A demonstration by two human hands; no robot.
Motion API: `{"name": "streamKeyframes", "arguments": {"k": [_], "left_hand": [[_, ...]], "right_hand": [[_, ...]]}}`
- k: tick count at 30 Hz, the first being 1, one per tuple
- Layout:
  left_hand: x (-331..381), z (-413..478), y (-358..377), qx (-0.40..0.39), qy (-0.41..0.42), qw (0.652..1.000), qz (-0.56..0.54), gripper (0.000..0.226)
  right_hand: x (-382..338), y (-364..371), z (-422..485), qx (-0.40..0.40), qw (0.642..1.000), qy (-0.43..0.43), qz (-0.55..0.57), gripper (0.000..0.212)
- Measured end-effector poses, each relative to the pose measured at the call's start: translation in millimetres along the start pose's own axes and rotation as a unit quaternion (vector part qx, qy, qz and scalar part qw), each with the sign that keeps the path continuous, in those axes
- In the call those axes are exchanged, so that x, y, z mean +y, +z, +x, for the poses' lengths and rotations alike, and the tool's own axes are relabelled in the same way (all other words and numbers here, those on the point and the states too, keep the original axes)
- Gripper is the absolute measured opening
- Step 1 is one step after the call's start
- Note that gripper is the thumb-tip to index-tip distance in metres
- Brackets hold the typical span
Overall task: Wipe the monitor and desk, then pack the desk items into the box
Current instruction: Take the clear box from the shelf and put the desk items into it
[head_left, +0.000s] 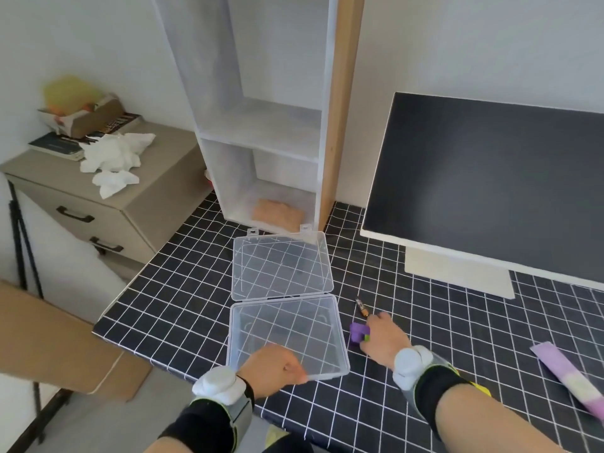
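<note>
Left hand [273, 366] on box [287, 328] rim, right hand [385, 338] over purple item [357, 331].

The right grip [384, 338] hid most of the purple block [357, 331] and one end of the pen [362, 307]. The right edge cut off the monitor [490, 178] and strip [568, 374].
</note>
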State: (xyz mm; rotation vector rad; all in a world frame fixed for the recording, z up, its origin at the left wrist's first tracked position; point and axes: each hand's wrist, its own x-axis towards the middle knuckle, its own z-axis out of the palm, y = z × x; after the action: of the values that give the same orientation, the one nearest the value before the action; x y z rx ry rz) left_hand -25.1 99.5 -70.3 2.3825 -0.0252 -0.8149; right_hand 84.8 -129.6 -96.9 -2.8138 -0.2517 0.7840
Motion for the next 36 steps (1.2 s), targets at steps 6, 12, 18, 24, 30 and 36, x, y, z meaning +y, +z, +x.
{"name": "streamKeyframes", "arguments": {"k": [6,12,18,24,30,36], "left_hand": [[4,6,-21,0.124,-0.066,0.952,-0.27,0.014],[4,20,-50,0.359,-0.102,0.859,-0.35,0.004],[19,41,-49,0.318,-0.073,0.888,-0.324,0.011],[60,65,-36,0.257,0.0,0.939,-0.23,0.013],[100,99,-23,0.179,0.042,0.979,-0.087,0.016],[130,128,-8,0.088,0.01,0.995,0.048,0.036]], "right_hand": [[-29,-47,2,0.168,0.965,-0.056,0.194,0.023],[-85,-37,-22,-0.012,0.973,-0.228,0.002,0.017],[-72,-20,-26,0.009,0.973,-0.23,-0.011,0.035],[18,-53,-29,0.147,0.979,-0.014,0.142,0.023],[127,-32,-41,0.024,0.967,0.221,0.127,0.067],[123,-26,-27,-0.033,0.974,0.209,0.086,0.094]]}}
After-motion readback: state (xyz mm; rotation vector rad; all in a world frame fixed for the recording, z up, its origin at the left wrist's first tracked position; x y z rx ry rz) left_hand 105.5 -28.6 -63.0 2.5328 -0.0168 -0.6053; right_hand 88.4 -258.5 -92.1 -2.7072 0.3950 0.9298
